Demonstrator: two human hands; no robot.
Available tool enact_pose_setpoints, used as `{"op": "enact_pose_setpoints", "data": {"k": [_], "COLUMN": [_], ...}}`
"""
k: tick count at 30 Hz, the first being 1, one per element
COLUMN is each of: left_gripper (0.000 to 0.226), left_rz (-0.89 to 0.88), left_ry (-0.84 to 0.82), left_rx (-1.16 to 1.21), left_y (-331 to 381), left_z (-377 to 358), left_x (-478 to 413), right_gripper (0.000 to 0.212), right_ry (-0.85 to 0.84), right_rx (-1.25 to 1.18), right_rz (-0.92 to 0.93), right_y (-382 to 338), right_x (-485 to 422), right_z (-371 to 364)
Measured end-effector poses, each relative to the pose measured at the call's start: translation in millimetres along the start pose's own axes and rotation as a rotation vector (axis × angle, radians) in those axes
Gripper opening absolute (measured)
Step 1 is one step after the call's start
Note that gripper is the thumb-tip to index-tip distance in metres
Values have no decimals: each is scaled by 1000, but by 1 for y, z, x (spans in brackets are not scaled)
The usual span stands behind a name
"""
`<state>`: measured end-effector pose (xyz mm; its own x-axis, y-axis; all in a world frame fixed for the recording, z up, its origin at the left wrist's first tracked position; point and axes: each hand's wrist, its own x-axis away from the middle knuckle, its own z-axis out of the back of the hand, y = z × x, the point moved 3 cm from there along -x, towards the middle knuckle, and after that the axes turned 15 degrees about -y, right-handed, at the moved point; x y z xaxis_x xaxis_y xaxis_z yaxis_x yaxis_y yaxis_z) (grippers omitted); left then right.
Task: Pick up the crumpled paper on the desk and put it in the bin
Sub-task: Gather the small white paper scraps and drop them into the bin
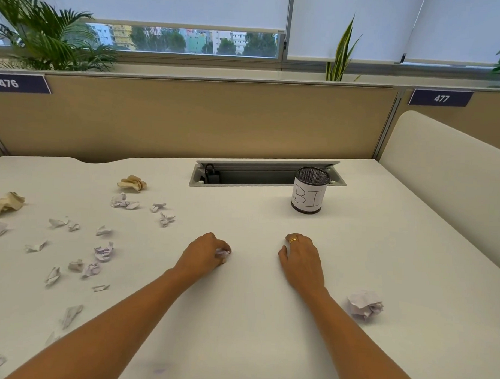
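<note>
Paper: a small crumpled ball of white paper (222,253) is in the left hand (205,251), whose fingers curl round it.
Resting: the right hand (301,259) lies loose on the white desk (253,317), holding nothing.
Bin: the round black mesh bin with a white label (309,191) stands ahead of the right hand.
Feel: probably very light, soft and squashy; it won't break.
Grip: pinch gently round its middle.

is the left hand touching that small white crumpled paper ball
Touching. The head view shows the left hand curled round the small white crumpled paper ball.

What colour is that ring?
Gold; the ring on the right hand shows in the head view.
</note>
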<state>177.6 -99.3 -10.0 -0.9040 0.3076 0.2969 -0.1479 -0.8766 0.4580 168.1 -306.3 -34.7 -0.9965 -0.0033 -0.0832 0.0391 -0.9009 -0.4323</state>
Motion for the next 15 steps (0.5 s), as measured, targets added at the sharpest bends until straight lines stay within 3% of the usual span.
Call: {"op": "enact_pose_setpoints", "data": {"k": [7, 15], "left_gripper": [23, 32], "left_rz": [-18, -194], "left_ry": [4, 56], "left_rx": [104, 89], "left_y": [29, 130], "left_z": [10, 55], "left_x": [-21, -91], "right_gripper": [27, 13], "right_ry": [0, 58], "right_rx": [6, 25], "right_rz": [-1, 6], "right_y": [-1, 1], "right_x": [0, -3], "right_z": [1, -3]}}
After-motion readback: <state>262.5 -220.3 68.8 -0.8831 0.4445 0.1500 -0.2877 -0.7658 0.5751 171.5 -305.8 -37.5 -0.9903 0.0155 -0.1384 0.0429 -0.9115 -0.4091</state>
